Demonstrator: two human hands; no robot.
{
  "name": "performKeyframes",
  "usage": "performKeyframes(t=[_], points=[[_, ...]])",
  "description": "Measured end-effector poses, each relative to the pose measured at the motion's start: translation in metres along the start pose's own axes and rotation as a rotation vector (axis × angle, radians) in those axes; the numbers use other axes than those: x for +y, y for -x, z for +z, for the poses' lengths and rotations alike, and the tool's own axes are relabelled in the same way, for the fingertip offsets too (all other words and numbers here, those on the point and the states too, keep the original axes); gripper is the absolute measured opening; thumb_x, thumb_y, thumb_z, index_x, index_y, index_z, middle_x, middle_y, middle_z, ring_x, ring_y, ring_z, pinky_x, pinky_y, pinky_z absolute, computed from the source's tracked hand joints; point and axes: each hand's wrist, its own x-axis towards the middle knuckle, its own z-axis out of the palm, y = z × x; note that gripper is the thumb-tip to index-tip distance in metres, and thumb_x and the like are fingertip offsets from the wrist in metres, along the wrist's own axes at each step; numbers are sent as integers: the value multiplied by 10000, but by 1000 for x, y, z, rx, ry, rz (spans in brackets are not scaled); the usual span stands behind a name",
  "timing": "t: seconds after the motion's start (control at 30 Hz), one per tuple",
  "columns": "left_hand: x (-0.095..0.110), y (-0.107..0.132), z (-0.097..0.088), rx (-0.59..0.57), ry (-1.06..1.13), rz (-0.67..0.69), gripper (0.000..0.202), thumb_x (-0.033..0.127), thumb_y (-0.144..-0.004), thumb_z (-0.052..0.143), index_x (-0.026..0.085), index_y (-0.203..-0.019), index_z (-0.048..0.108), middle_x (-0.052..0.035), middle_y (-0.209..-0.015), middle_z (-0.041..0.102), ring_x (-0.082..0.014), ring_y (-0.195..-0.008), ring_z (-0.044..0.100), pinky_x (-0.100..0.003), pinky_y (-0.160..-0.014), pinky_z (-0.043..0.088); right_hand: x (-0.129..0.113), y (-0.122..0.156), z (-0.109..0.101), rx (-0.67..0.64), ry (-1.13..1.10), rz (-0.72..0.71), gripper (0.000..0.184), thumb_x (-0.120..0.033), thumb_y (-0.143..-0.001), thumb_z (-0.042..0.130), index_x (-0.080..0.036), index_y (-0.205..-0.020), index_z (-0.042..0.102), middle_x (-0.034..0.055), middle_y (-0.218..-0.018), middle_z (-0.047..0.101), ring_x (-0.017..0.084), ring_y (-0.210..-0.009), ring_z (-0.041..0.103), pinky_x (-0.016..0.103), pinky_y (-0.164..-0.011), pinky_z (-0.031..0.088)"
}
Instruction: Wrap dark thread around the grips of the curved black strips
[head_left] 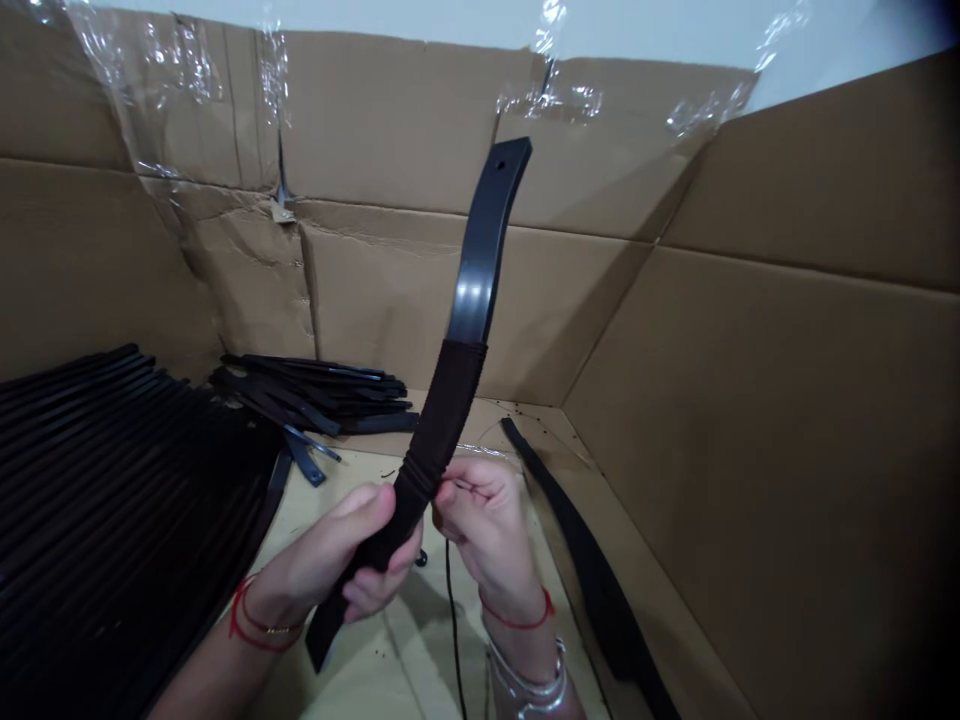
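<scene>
A long curved dark metal strip stands nearly upright in front of me, with a small hole near its top end. A dark brown cord wrapping covers its middle and lower part. My left hand is closed around the wrapped lower part of the strip. My right hand sits just to the right of it, fingers pinched at the edge of the wrapping. A thin black cord hangs down below my right hand.
Cardboard walls patched with clear tape enclose the workspace. A large stack of dark strips fills the left side, with a smaller pile behind it. One more curved wrapped strip lies on the cardboard floor at right.
</scene>
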Motion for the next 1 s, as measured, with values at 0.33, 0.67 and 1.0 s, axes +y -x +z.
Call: performKeyframes(t=[0.33,0.67,1.0], points=[[-8,-20,5,537,-507,196,770,818,-797,301,105,-787,592,-20,-516,496,-96,-453,450,-194,-438,354,4,-9,16,154,144,-150,285,-347,-835,725,-118,-676,663,20,-557,562,94,-427,478,161,-369,375],[0,-13,-2,-55,121,-28,516,672,-896,338,187,-733,403,107,-420,241,-40,-270,122,-154,-256,202,-2,-5,0,-107,-33,101,416,-468,-706,826,-113,-901,732,15,-582,556,55,-375,377,169,-373,375],[-2,-10,11,463,-402,200,454,573,-937,399,159,-764,464,65,-446,374,-46,-358,303,-130,-361,274,-2,-5,8,27,101,-63,291,-416,-833,739,-125,-819,730,-15,-516,439,78,-455,398,157,-392,335]])
